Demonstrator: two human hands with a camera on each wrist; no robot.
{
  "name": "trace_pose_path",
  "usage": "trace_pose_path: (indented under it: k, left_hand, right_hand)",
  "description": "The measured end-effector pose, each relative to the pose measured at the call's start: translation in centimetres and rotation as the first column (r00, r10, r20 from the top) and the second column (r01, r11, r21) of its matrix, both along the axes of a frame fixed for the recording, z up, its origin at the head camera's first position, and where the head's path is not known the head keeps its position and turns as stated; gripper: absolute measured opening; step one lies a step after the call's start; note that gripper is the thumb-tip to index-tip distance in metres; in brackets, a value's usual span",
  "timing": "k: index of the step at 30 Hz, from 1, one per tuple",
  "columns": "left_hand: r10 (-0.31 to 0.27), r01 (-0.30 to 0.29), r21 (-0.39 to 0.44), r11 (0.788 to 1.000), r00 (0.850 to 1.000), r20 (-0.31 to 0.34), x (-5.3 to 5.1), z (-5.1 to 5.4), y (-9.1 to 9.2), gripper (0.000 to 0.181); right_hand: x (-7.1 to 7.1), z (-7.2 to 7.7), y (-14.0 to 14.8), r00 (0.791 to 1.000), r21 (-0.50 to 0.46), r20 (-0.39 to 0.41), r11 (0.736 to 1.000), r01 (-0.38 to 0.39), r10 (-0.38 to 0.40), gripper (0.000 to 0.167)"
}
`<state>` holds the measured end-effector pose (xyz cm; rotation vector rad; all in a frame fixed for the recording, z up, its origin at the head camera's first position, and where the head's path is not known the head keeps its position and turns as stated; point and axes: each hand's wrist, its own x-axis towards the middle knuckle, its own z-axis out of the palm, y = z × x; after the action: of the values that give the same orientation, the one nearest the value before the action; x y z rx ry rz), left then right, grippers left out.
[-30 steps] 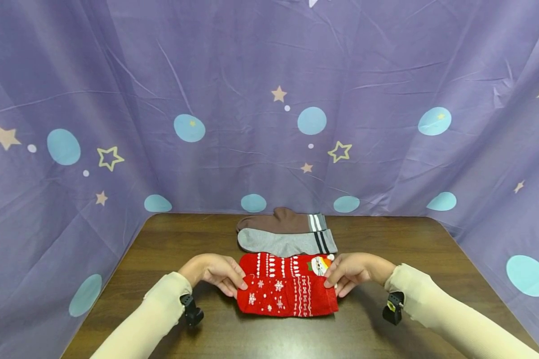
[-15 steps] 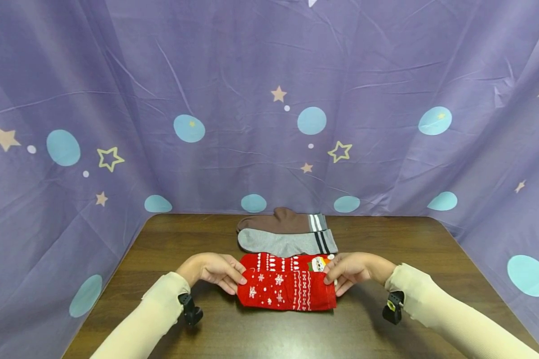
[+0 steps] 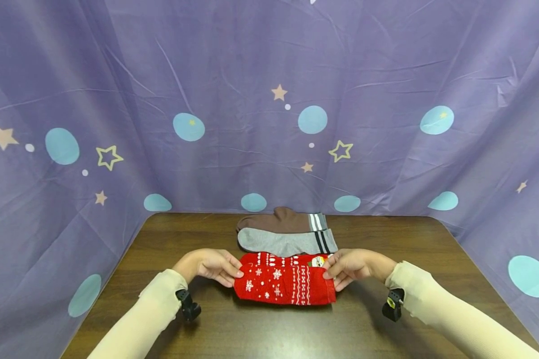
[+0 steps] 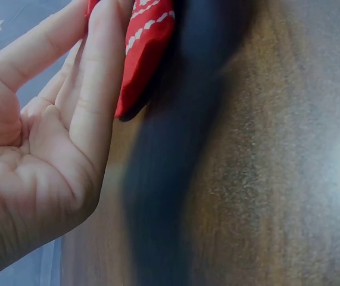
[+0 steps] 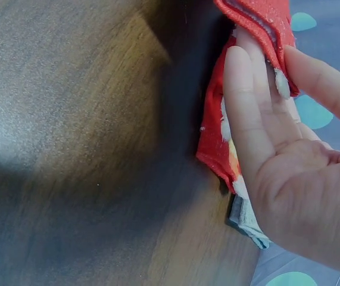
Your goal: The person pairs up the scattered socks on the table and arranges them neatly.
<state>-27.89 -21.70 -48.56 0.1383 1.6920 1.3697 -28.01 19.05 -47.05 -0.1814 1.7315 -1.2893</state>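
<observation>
A red sock with white snowflakes (image 3: 276,286) is stretched sideways between both hands, raised off the table. My left hand (image 3: 215,267) pinches its toe end between thumb and fingers. At the cuff end, my right hand (image 3: 352,268) pinches it the same way; in the right wrist view the folded cuff (image 5: 262,21) lies between thumb and fingers. Just behind it lies a second red sock (image 3: 289,260) with white rows and a cat-like figure, partly hidden by the held sock. Its toe is likely the red tip seen in the left wrist view, though I cannot tell for certain.
A grey sock with black stripes (image 3: 280,242) lies flat beyond the red ones. Behind that is a brown sock (image 3: 274,222) with a grey, white-striped cuff. The wooden table (image 3: 386,239) ends at a purple patterned curtain (image 3: 251,75).
Both hands have kept their pinch on the snowflake sock. Its lower edge has risen and moved away from the person, and the sock covers more of the red sock behind it.
</observation>
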Motion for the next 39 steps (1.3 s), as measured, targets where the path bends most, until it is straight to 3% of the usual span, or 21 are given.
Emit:
trace_pose_path:
  k: [10, 19, 39]
  left_hand:
    - [0.024, -0.024, 0.016, 1.000, 1.000, 0.006, -0.7, 0.4, -0.4, 0.017]
    - [0.043, -0.043, 0.038, 0.998, 0.999, -0.001, -0.9, 1.3, -0.5, 0.023]
    - [0.183, -0.183, 0.077, 0.980, 0.983, 0.014, -1.9, 0.2, 0.0, 0.021]
  right_hand:
    - [-0.6, 0.4, -0.1, 1.000, -0.012, -0.005, 1.000, 0.010, -0.010, 0.017]
    - [-1.3, 0.7, 0.1, 0.999, -0.023, -0.018, 0.999, 0.033, -0.034, 0.015]
    - [-2.4, 0.3, 0.2, 0.993, -0.019, -0.010, 0.993, 0.114, -0.114, 0.021]
